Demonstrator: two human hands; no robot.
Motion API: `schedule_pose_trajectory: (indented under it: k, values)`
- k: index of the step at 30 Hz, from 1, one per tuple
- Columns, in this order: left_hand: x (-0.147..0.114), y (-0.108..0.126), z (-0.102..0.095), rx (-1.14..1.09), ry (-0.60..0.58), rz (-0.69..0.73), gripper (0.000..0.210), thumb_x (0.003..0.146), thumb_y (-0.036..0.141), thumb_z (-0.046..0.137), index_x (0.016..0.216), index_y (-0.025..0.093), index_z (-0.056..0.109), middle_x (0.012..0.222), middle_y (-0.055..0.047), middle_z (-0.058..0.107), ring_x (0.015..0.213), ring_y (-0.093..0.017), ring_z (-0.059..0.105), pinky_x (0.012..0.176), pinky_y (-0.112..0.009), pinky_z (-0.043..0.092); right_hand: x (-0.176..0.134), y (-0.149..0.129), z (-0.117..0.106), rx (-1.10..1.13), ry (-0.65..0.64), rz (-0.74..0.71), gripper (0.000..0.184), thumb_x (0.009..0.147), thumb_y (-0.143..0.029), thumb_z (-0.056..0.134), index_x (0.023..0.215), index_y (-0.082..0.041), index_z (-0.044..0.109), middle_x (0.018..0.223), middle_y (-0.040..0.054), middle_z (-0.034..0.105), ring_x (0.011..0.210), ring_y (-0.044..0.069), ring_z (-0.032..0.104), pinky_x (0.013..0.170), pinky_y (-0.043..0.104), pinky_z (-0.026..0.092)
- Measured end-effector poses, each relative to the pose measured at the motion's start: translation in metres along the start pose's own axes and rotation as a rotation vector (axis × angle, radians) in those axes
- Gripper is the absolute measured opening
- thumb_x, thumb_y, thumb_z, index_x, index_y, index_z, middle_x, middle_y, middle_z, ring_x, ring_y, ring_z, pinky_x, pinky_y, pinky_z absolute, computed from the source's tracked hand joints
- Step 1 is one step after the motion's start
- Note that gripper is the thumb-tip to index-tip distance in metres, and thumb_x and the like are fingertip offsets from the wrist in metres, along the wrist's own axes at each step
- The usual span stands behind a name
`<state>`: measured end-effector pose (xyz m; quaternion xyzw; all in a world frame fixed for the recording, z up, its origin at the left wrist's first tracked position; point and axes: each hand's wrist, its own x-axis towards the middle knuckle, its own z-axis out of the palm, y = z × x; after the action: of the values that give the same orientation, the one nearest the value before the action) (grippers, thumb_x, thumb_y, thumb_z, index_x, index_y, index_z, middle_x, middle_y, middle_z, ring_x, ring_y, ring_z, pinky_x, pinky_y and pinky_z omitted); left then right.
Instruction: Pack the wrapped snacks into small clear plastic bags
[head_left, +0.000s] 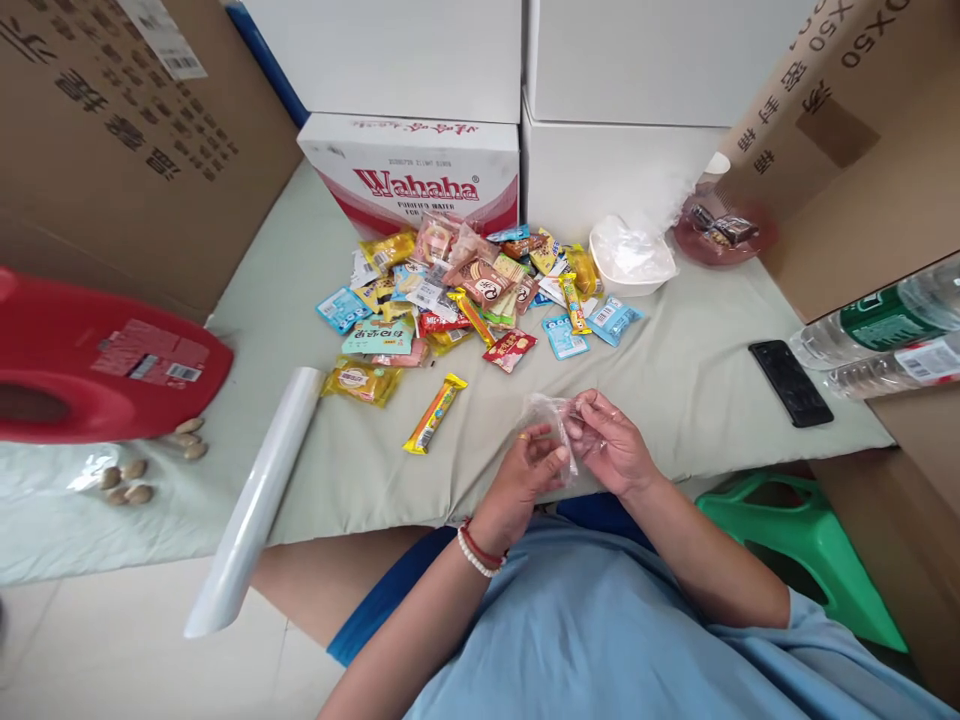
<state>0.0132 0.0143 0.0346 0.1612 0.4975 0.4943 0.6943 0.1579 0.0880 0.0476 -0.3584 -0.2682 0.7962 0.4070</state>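
Note:
A thin clear plastic bag (pixel 551 412) is held between my two hands, close to the table's front edge. My left hand (pixel 529 470) pinches its near left side, the fingers curled. With thumb and fingertips my right hand (pixel 606 440) grips the bag's right side. I see nothing inside the bag. To the left of my hands, a yellow-wrapped snack stick (pixel 435 414) lies alone on the cloth. Beyond it spreads a pile of small wrapped snacks (pixel 480 285) in many colours. One yellow packet (pixel 362 381) rests at the pile's near left corner.
A roll of clear film (pixel 259 500) overhangs the front edge at left, near a red jug (pixel 112 360) and several nuts (pixel 135 468). At right are a white bowl (pixel 634 275), a phone (pixel 791 383) and plastic bottles (pixel 885 325). Boxes (pixel 412 165) wall the back.

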Motion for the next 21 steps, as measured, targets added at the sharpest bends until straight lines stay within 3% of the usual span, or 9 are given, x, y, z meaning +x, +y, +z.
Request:
schedule_pose_trajectory:
  k: [2,5,11,14,17,21]
  values:
    - [0.006,-0.001,0.000,-0.012,0.093,0.053,0.058,0.058,0.045,0.098,0.100,0.019,0.066,0.095,-0.003,0.069,0.087,-0.017,0.066,0.077,-0.029,0.056,0.002,-0.002,-0.002,-0.029,0.030,-0.031,0.034,0.076,-0.042,0.088,0.083,-0.023,0.062,0.092,-0.0004,0.068,0.063,0.009,0.048,0.054,0.021,0.040]
    - [0.012,0.004,-0.007,-0.002,0.174,0.124,0.047,0.058,0.043,0.097,0.082,0.017,0.066,0.080,0.001,0.065,0.075,-0.012,0.063,0.076,-0.027,0.054,0.005,-0.010,-0.008,-0.098,0.100,-0.115,0.038,0.074,-0.044,0.091,0.083,-0.022,0.062,0.081,-0.0023,0.066,0.057,0.007,0.046,0.049,0.019,0.035]
    - [0.010,0.020,-0.021,-0.011,0.275,0.133,0.056,0.052,0.052,0.098,0.081,0.018,0.063,0.074,0.004,0.063,0.067,-0.010,0.059,0.068,-0.024,0.052,0.009,-0.024,-0.023,-0.110,0.208,-0.154,0.039,0.073,-0.044,0.092,0.085,-0.022,0.062,0.068,-0.0062,0.058,0.046,0.004,0.034,0.040,0.016,0.024]
    - [0.007,0.019,-0.013,0.040,0.165,-0.015,0.064,0.059,0.069,0.090,0.084,0.018,0.062,0.078,0.001,0.066,0.065,-0.011,0.061,0.066,-0.027,0.052,0.010,-0.024,-0.025,0.007,0.173,-0.078,0.039,0.073,-0.040,0.093,0.085,-0.022,0.060,0.066,-0.0087,0.051,0.043,0.003,0.025,0.037,0.016,0.024]
    - [0.007,0.012,0.004,0.093,0.012,-0.142,0.068,0.063,0.077,0.084,0.090,0.017,0.064,0.089,-0.003,0.068,0.073,-0.015,0.065,0.067,-0.029,0.054,0.011,-0.022,-0.020,0.118,0.108,-0.024,0.038,0.073,-0.035,0.092,0.082,-0.022,0.057,0.064,-0.0096,0.043,0.044,0.005,0.031,0.042,0.018,0.036]
    - [0.011,0.006,0.017,0.075,0.029,-0.031,0.060,0.059,0.065,0.092,0.080,0.017,0.063,0.080,0.000,0.065,0.074,-0.013,0.062,0.070,-0.026,0.050,0.013,-0.021,-0.013,0.160,0.079,-0.025,0.042,0.073,-0.033,0.092,0.077,-0.022,0.051,0.063,-0.0088,0.042,0.050,0.007,0.043,0.050,0.018,0.046]
